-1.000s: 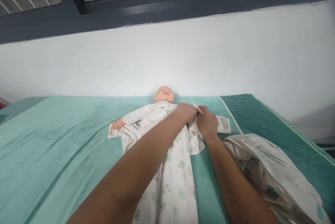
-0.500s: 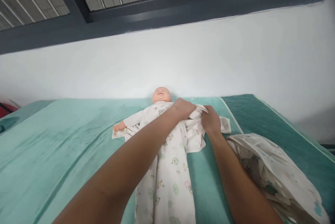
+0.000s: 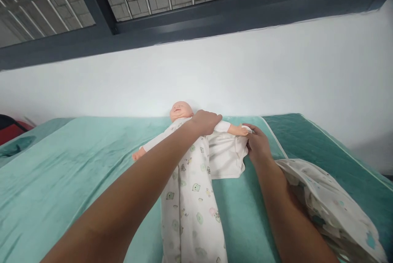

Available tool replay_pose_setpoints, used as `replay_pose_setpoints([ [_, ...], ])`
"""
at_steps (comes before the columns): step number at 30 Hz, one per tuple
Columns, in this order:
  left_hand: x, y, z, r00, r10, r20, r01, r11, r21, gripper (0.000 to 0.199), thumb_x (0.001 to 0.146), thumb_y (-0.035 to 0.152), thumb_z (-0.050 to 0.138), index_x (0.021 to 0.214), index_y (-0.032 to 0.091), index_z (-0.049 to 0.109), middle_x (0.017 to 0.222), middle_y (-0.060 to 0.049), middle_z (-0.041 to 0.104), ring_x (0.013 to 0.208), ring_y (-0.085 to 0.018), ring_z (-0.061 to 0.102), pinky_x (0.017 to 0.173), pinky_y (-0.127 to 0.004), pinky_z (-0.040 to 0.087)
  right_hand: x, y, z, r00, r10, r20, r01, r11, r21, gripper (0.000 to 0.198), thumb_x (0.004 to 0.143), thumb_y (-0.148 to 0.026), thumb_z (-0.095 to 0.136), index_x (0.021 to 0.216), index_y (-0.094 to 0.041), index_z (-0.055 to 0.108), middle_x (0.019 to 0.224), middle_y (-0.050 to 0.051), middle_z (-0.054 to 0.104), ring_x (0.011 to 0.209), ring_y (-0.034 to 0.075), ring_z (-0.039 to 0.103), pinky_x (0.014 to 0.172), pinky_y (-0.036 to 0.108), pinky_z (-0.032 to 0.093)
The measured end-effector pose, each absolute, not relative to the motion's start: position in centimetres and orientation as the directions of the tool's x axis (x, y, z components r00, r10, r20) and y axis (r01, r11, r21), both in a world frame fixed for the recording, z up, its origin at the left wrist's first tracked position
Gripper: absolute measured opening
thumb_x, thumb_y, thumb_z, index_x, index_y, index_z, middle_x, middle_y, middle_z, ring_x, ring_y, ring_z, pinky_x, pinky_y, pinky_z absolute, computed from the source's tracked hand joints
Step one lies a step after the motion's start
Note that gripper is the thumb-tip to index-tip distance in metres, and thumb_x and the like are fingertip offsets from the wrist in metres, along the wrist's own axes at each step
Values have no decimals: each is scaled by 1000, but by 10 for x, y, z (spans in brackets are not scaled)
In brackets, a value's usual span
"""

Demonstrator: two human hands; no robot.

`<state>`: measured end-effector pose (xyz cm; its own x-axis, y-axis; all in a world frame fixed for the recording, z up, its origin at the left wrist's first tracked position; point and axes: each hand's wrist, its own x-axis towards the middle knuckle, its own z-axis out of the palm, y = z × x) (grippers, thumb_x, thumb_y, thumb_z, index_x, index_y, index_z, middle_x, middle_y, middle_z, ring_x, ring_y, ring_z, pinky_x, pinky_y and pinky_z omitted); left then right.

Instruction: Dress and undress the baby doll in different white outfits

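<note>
Doll (image 3: 180, 110) lies on its back on a green cover (image 3: 98, 144), a printed garment (image 3: 196, 197) over its body and white cloth (image 3: 227, 162) spread below its outstretched arm (image 3: 236, 130). The left hand (image 3: 206, 121) appears closed round that arm near the doll's shoulder; the right hand (image 3: 259, 142), narrow, pinches a white edge (image 3: 248, 128) at the arm's far end. The step in hand looks like working cloth along the doll's arm, on or off cannot be told; the next move seems to call for steadying that arm while drawing the edge gently.
</note>
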<state>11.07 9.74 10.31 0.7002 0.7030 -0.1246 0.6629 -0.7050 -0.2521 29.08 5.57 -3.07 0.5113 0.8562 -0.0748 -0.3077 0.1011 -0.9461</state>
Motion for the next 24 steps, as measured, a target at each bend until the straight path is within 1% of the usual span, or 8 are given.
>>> replay_pose_setpoints([
  [2,115,98,95,705,697,-131,661,-713,-233,29,81,12,53,109,20,55,102,-9,68,84,-24,67,72,-34,46,291,54,-26,476,874,-96,-440,142,-887,44,51,-15,64,94,-22,65,89,4,72,77,20,67,63,30,53],
  [5,125,97,81,687,711,-150,685,-702,-193,33,81,12,53,113,19,54,107,-11,68,91,-26,66,75,-36,48,296,54,-23,530,848,-20,-463,270,-844,43,48,-9,54,88,-21,64,101,4,72,96,19,68,75,29,54],
  [7,132,94,75,663,728,-176,708,-686,-167,33,82,14,54,115,17,54,111,-12,66,97,-28,65,78,-38,49,298,55,-24,607,791,79,-374,372,-849,44,48,-9,47,86,-21,64,100,4,72,102,18,66,88,32,52],
  [10,134,83,76,653,736,-179,734,-673,-88,33,85,26,55,117,17,55,122,-13,62,109,-30,61,84,-41,49,294,52,-23,606,715,349,-13,447,-894,47,50,-11,42,89,-21,67,100,4,71,107,21,64,102,42,44],
  [12,124,75,82,645,758,-101,762,-647,11,35,88,33,53,120,18,55,128,-12,60,114,-30,58,88,-42,48,283,49,-20,430,762,484,245,418,-875,53,56,-11,42,100,-22,69,110,5,70,112,24,61,105,46,41],
  [17,53,53,80,362,906,220,825,-421,376,34,93,39,46,121,22,58,132,-7,61,125,-26,52,101,-40,42,244,42,-14,49,907,418,526,332,-783,45,81,-23,47,124,-23,61,131,8,61,124,29,51,108,51,37],
  [21,1,33,52,44,970,238,640,-210,739,36,92,46,47,117,23,59,129,-7,62,121,-23,55,104,-37,41,214,36,-9,-69,897,437,499,410,-763,39,93,-43,45,125,-26,59,134,6,60,126,25,50,112,48,32],
  [24,-11,24,34,-23,977,211,503,-171,847,42,89,47,54,124,24,55,139,-7,55,129,-22,49,109,-35,36,199,30,-3,-151,901,407,423,431,-797,41,96,-48,39,128,-28,56,143,4,53,136,22,42,119,47,20],
])
